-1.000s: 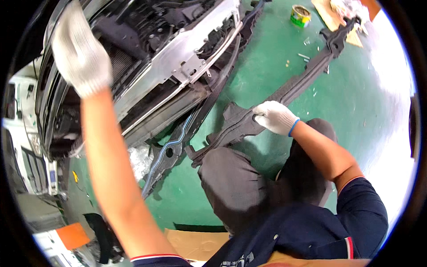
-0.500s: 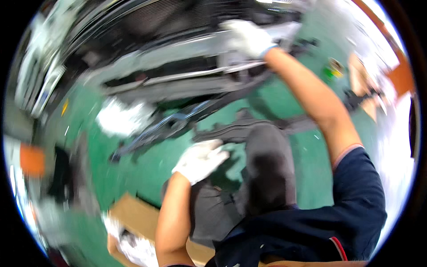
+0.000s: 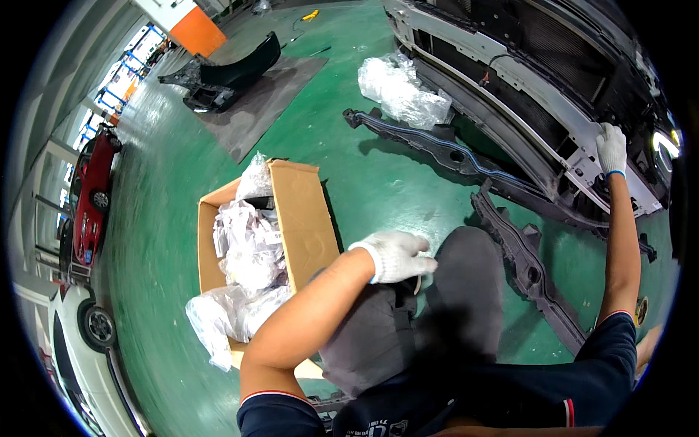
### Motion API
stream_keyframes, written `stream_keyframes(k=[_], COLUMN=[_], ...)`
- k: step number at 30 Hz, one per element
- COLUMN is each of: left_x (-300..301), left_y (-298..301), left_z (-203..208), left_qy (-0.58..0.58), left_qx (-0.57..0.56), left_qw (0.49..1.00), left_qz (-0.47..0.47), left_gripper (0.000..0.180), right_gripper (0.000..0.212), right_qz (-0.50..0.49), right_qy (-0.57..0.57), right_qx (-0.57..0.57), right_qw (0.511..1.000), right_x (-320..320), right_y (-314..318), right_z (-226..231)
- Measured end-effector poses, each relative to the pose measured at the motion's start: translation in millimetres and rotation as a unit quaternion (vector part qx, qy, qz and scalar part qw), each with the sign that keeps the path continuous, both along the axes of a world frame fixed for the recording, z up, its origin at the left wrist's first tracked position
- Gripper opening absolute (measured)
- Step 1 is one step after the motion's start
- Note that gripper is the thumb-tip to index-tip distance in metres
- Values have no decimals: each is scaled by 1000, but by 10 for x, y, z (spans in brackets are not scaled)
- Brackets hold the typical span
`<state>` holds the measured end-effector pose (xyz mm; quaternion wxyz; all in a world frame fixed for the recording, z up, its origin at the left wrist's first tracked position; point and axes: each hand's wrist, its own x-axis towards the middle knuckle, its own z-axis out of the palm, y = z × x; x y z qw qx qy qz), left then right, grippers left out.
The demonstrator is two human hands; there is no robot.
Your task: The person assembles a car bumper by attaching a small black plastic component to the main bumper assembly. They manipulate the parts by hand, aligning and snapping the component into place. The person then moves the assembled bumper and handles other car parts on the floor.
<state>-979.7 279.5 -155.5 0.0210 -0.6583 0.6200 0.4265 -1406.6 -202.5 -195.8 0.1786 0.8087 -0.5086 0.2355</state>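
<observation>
My right hand [image 3: 611,150], in a white knit glove, rests at the right end of the car's grey front frame [image 3: 535,105], its fingers bent over the upper edge. My left hand [image 3: 397,256], gloved alike, hovers above my thighs near my knee, fingers stretched out and holding nothing. Below the frame, a long black plastic trim with a blue strip [image 3: 466,159] lies on the green floor. A shorter black plastic strip [image 3: 530,271] lies nearer, to the right of my knee.
On my left stands an open cardboard box [image 3: 306,211] holding plastic-wrapped parts. A crumpled clear plastic bundle [image 3: 402,91] lies before the car. Farther off, a black bumper [image 3: 237,73] lies on a grey mat [image 3: 280,98]. A red car [image 3: 93,193] and a white car [image 3: 80,349] stand far left.
My view has swung left, bringing the box and parked cars into sight. My right hand stays at the front frame; its fingers now bend over the edge. My left hand remains above my lap.
</observation>
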Motion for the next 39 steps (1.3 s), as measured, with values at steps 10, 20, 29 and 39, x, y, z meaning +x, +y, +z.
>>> stream_keyframes(k=[10, 20, 29, 39], left_x=[918, 909, 964, 814], left_y=[590, 96, -211, -151], left_z=[-415, -389, -585, -454], left_qy=[78, 129, 146, 129], left_qx=[-33, -30, -2, -10], left_qw=[929, 943, 951, 954], left_qz=[361, 304, 271, 269], left_gripper=[67, 59, 59, 60], right_gripper=[43, 35, 35, 37], right_qz=[22, 44, 43, 53], right_qy=[45, 58, 80, 45], right_qx=[94, 99, 120, 105], right_qw=[994, 992, 989, 992], right_x=[334, 161, 58, 31], right_y=[21, -97, -66, -48], right_z=[385, 420, 507, 462])
